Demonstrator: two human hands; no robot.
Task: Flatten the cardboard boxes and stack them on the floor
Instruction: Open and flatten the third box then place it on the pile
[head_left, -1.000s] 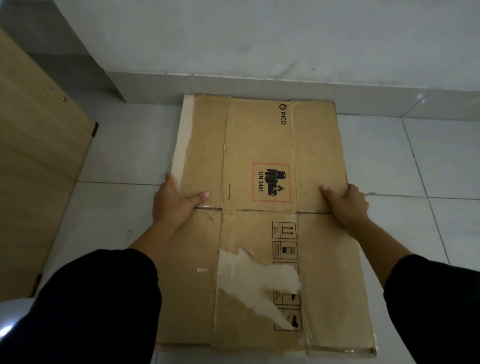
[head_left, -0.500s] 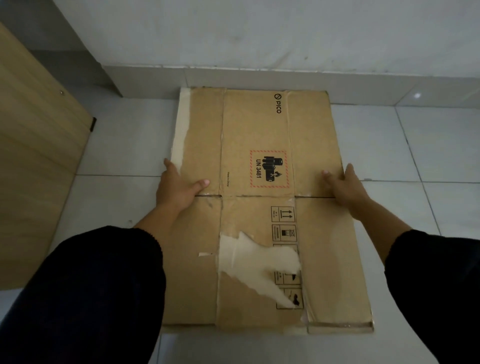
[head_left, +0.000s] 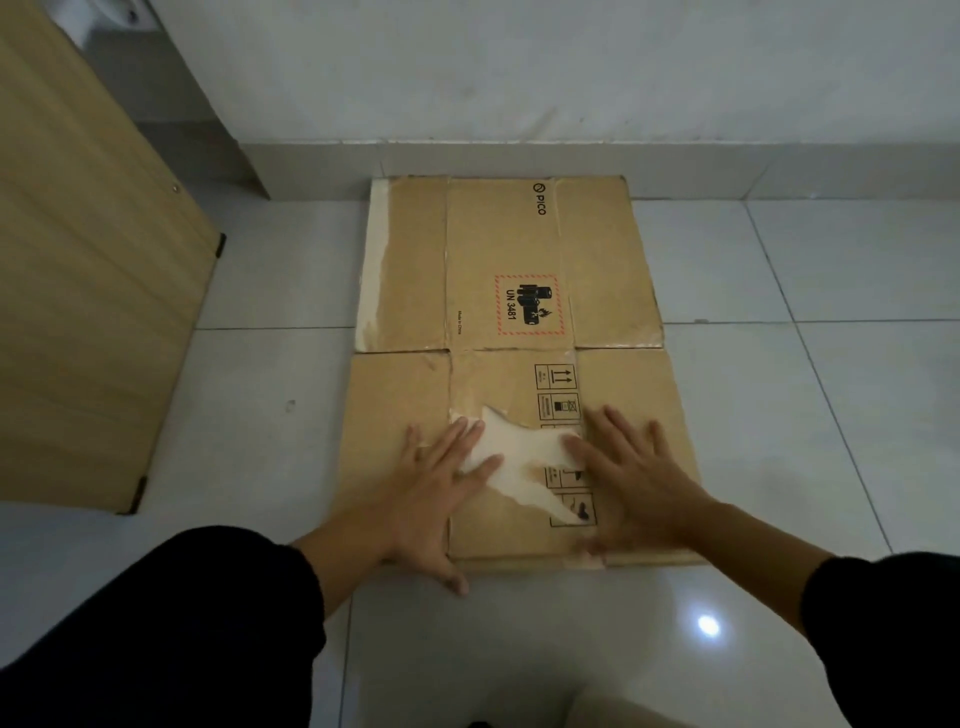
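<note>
Both palms down, fingers spread: left hand (head_left: 434, 491) and right hand (head_left: 631, 480) press the flattened cardboard box (head_left: 514, 322) near its front edge, open floor tiles (head_left: 270, 415) either side

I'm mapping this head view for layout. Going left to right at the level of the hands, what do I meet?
From the left: wooden board → left hand → torn white patch on the cardboard → right hand → floor tiles.
</note>
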